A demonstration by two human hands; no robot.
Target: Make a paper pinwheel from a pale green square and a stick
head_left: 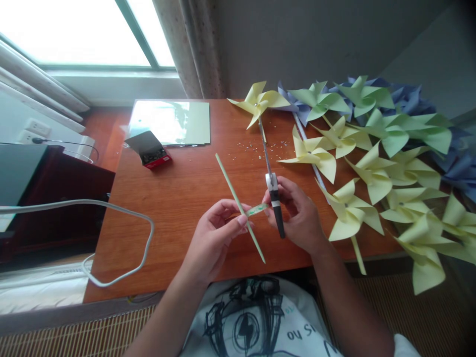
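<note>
From the head camera, your left hand is pinched shut on a pale green stick. Thumb and fingertips close on it a little below its middle. The stick slants across the wooden table, with its far end pointing up and to the left and its near end hanging past your fingers toward the table's front edge.

Your right hand is curled around a black-and-white tool. The white head points away from you and the dark handle runs down through your fingers. A short green strip bridges the gap between your two hands. One end is at the stick by your left thumb and the other is at the tool. I cannot tell exactly which fingers grip it.

Just beyond the tool lies a yellow pinwheel, its stem running back toward your right hand. To your right, a heap of yellow, green and blue pinwheels covers that side of the table and overhangs its edge. Small shiny scraps are scattered near the stem.

At the far left of the table, a stack of pale glossy sheets lies flat. An open red box stands just in front of it. A white cable loops across the left edge of the table.
</note>
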